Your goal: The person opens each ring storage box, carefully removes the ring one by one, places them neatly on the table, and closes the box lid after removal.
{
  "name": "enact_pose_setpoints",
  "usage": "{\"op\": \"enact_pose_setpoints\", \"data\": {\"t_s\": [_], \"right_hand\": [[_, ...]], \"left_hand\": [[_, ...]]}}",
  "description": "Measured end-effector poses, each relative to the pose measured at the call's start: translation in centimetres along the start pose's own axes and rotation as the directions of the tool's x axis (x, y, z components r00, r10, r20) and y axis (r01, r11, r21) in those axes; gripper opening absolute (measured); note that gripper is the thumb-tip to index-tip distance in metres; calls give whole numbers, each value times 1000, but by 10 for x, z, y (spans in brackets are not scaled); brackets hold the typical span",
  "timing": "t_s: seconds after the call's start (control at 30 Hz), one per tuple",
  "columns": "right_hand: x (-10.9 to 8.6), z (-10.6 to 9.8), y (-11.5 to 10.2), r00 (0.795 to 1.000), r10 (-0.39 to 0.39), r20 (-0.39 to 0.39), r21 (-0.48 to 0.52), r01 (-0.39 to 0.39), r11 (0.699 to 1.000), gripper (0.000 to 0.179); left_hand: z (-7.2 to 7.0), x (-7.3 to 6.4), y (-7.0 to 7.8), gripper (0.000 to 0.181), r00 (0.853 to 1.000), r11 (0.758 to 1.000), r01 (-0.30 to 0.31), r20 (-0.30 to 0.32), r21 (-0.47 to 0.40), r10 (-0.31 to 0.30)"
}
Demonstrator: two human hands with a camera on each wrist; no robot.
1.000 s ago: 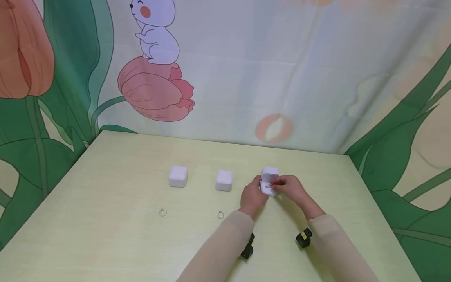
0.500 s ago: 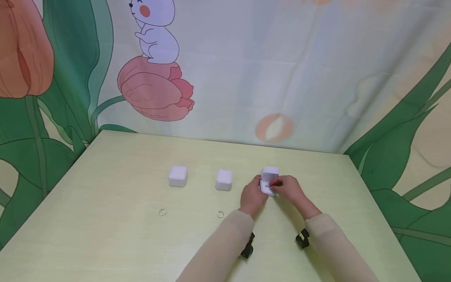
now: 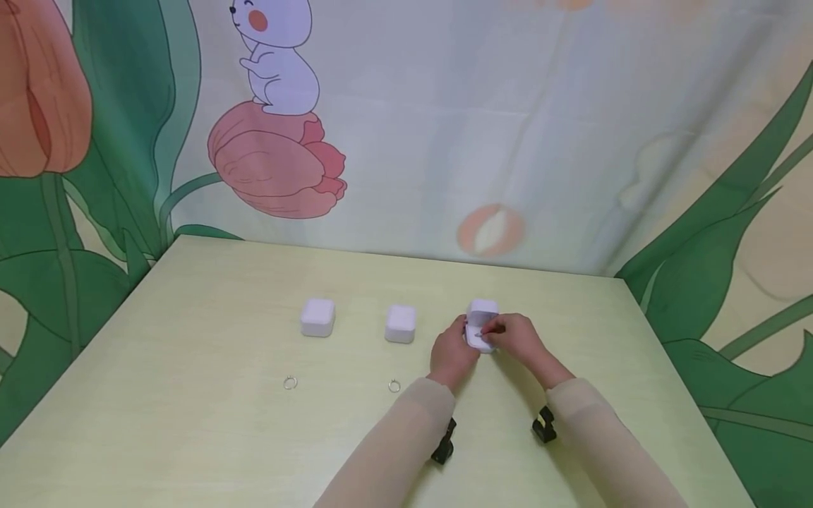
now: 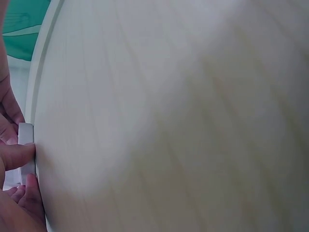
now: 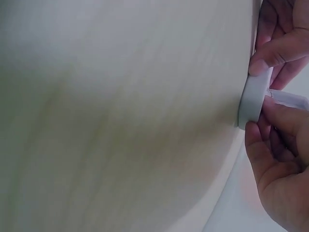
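At the right of the tabletop, a white ring box (image 3: 483, 307) stands with its lid raised. My left hand (image 3: 454, 356) grips its left side, and in the left wrist view the thumb (image 4: 18, 156) lies against the box's outer wall. Over the box's inside, my right hand (image 3: 519, 339) pinches a small ring in thumb and fingertips, right at the insert. A sparkly bit of the ring (image 5: 271, 93) shows by the right thumb in the right wrist view; the rest of it is hidden by the fingers.
Two closed white ring boxes, one at the left (image 3: 317, 317) and one in the middle (image 3: 400, 324), stand in line with the raised one. Nearer me lie two silver rings, the left ring (image 3: 290, 382) and the middle ring (image 3: 394, 386). A printed curtain (image 3: 394, 141) hangs behind the table.
The right fingertips have shifted slightly left and inward over the box's insert. The left hand keeps its hold, and the other boxes and rings stay put.
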State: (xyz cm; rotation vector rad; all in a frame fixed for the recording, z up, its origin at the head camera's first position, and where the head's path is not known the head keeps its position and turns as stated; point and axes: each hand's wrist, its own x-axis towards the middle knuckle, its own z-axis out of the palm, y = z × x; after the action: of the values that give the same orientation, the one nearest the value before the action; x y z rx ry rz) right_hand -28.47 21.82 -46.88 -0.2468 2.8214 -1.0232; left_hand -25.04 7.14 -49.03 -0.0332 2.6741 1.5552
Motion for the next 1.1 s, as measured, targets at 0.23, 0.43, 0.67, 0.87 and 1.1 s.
{"op": "enact_pose_setpoints", "data": {"t_s": [0.23, 0.43, 0.67, 0.87, 1.1], "right_hand": [[-1, 2, 2, 998, -68, -15, -47, 68, 997, 11], [3, 4, 0, 988, -153, -10, -164, 149, 975, 9], [2, 4, -1, 993, -119, -6, -178, 116, 977, 9], [1, 3, -1, 990, -139, -28, -172, 132, 976, 8], [0, 4, -1, 993, -102, -61, -135, 93, 987, 8]], "left_hand": [[-2, -2, 1, 56, 1000, 1000, -11, 6, 7, 11], [-2, 1, 1, 58, 1000, 1000, -20, -4, 12, 20], [-2, 0, 2, 57, 1000, 1000, -4, 8, 2, 4], [-3, -1, 3, 58, 1000, 1000, -2, 3, 6, 2], [-3, -1, 4, 61, 1000, 1000, 6, 0, 20, -6]]}}
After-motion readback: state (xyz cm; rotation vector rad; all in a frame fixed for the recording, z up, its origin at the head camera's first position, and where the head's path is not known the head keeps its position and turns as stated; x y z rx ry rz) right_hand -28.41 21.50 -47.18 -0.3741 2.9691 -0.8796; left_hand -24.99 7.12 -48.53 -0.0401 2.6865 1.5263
